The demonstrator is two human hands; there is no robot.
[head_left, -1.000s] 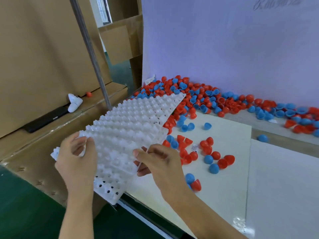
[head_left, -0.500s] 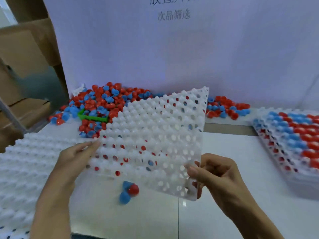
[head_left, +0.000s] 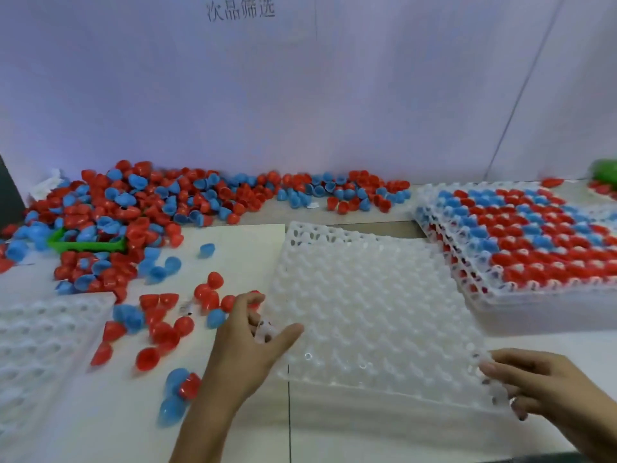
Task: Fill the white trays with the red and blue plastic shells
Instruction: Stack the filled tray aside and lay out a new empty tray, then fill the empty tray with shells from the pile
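An empty white tray [head_left: 367,305] with rows of bumps lies in front of me, near the table's middle. My left hand [head_left: 248,349] pinches its left edge between thumb and fingers. My right hand [head_left: 537,385] grips its near right corner. A big heap of red and blue shells [head_left: 140,208] lies along the back wall at left, and loose shells [head_left: 163,329] are scattered just left of my left hand. At the right stands a stack of filled trays [head_left: 521,235], its top layer packed with red and blue shells.
More empty white trays [head_left: 36,349] lie at the left edge. A green scoop [head_left: 83,243] sits in the shell heap. A green object [head_left: 604,173] shows at the far right. A white wall with printed characters closes the back.
The tray was lifted off the left stack, carried rightward in the air, and now lies low on the table in front of me. My view swung right, bringing the filled trays into sight.
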